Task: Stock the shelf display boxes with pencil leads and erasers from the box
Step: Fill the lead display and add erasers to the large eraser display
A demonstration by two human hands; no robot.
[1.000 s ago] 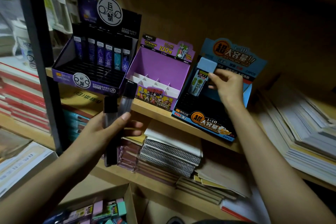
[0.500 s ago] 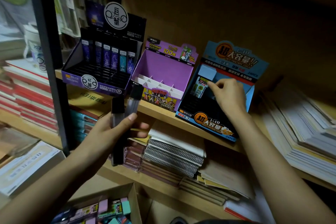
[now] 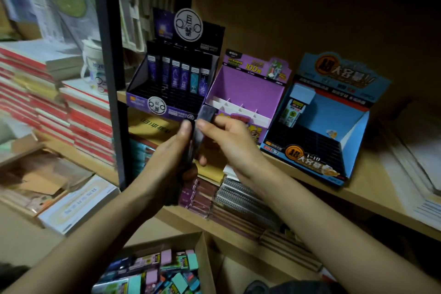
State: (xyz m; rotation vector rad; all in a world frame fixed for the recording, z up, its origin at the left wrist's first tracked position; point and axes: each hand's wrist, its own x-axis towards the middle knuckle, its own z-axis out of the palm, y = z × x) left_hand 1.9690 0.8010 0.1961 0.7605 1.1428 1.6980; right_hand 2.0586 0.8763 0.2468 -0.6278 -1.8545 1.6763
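My left hand (image 3: 175,162) grips dark pencil lead cases (image 3: 199,131) in front of the shelf. My right hand (image 3: 229,141) pinches the upper end of one of these cases. On the shelf stand three display boxes: a black and purple one (image 3: 143,100) with a row of lead cases at its back, a purple one (image 3: 248,83) with white dividers, and a blue one (image 3: 355,131). A single light-blue capped lead pack (image 3: 297,108) leans in the blue box's back left corner. A cardboard box (image 3: 202,260) of erasers and lead packs sits below.
A black metal post (image 3: 108,74) rises left of the display boxes. Stacked notebooks (image 3: 238,200) fill the lower shelf under my hands. Red-edged book piles (image 3: 78,114) lie at the left and paper stacks (image 3: 412,155) at the right.
My right hand let go of the light-blue pack, left it in the blue box, and moved left to the cases in my left hand. The camera view shifted left.
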